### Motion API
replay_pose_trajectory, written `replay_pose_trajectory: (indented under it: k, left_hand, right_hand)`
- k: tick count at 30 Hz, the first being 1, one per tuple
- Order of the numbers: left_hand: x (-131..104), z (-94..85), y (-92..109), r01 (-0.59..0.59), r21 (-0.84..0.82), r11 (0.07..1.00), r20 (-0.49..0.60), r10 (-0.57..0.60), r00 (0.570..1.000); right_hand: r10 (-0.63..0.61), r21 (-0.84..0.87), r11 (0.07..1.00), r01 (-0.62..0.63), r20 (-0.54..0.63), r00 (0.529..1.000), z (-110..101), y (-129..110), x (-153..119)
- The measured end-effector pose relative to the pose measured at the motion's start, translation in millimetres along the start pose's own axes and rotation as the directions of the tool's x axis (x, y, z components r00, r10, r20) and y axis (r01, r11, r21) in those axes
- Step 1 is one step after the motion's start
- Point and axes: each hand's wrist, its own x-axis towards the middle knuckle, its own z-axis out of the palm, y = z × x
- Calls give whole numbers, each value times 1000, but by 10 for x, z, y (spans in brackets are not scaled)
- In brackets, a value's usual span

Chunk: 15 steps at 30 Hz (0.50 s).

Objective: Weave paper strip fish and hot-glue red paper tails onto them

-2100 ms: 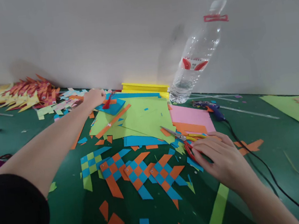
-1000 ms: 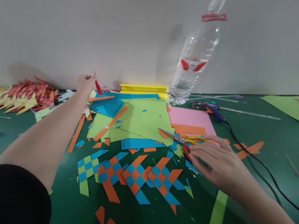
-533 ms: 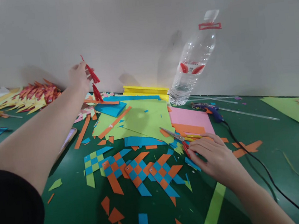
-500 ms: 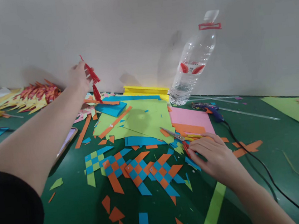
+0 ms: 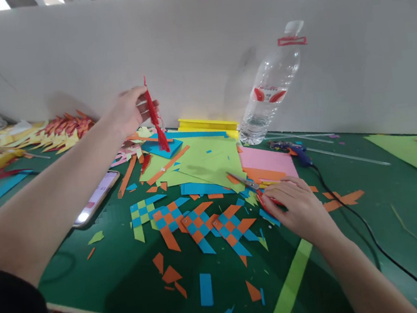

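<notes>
My left hand (image 5: pixel 138 104) is raised over the back of the table, its fingers pinched on a red tassel (image 5: pixel 159 132) that hangs down from them. Beneath it lie a folded blue paper (image 5: pixel 166 150) and a small red piece (image 5: pixel 145 162). Farther right, my right hand (image 5: pixel 293 204) lies low over the scissors (image 5: pixel 249 182), fingers around the red and yellow handles; the blades point left onto green paper (image 5: pixel 209 159). Several woven paper fish (image 5: pixel 232 229) in blue, orange and green sit in a row to the left of that hand.
A clear bottle (image 5: pixel 269 94) leans by the grey partition (image 5: pixel 188 43). Behind my right hand is a blue glue gun (image 5: pixel 301 156), its black cord (image 5: pixel 350 210) trailing forward. A phone (image 5: pixel 98 196) lies under my left forearm. Paper scraps (image 5: pixel 171 274) litter the green table.
My left hand has moved right with the red tassel, now above the folded blue paper. A red piece shows on the scraps below. The right hand stays at the scissors; the view has shifted slightly.
</notes>
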Motion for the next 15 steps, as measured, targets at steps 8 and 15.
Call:
replay_pose_trajectory:
  k: [8, 15]
  left_hand:
    - [-457, 155, 94, 78, 6, 997, 262, -77, 962]
    - [-844, 327, 77, 158, -1, 987, 468, -139, 873]
  right_hand:
    - [136, 157, 980, -124, -66, 989, -65, -176, 126]
    - [310, 468, 788, -400, 258, 915, -87, -648, 493]
